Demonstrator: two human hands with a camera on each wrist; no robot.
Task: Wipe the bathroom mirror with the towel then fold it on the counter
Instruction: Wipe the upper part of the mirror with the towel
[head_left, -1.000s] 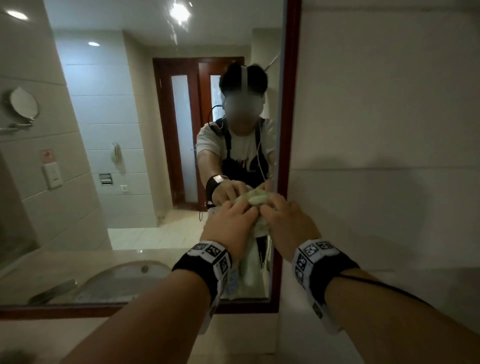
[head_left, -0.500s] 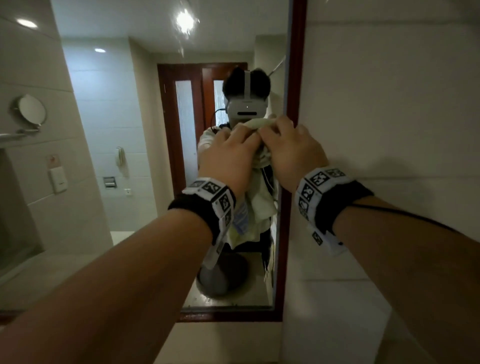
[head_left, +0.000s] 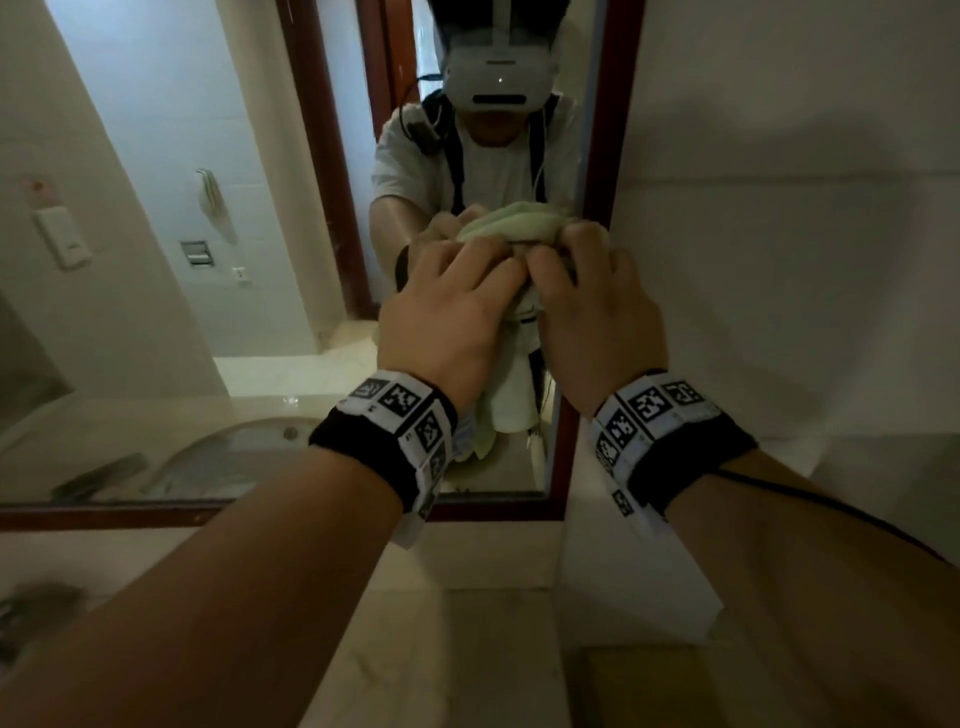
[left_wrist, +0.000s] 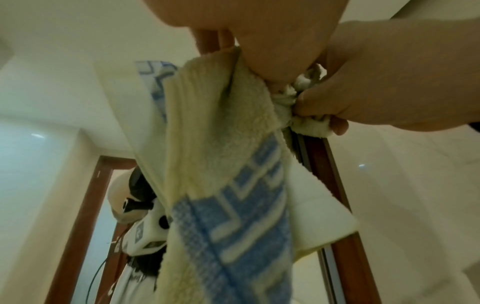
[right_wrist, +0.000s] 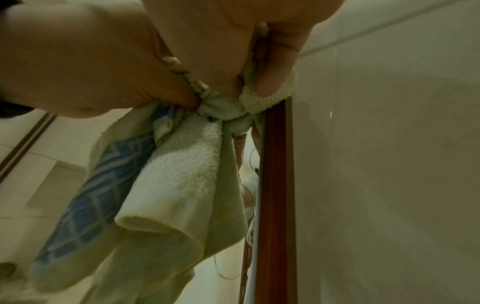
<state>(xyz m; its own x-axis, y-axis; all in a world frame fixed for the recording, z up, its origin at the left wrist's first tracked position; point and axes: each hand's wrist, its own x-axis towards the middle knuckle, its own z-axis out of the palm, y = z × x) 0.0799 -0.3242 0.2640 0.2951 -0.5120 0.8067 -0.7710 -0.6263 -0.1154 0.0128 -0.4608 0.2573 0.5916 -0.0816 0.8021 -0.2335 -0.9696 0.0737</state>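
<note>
Both of your hands are up at the mirror (head_left: 291, 218), near its red-brown frame (head_left: 605, 156) on the right. Your left hand (head_left: 447, 317) grips one bunched towel (left_wrist: 228, 164), fingers curled into it, and your right hand (head_left: 597, 317) pinches the same wad just beside it. The towel is pale cream with a blue key-pattern band; its loose end hangs below your wrists. Two wrist bands (head_left: 400, 431) carry black-and-white square codes, no readable words. The worktop (head_left: 467, 623) lies below.
</note>
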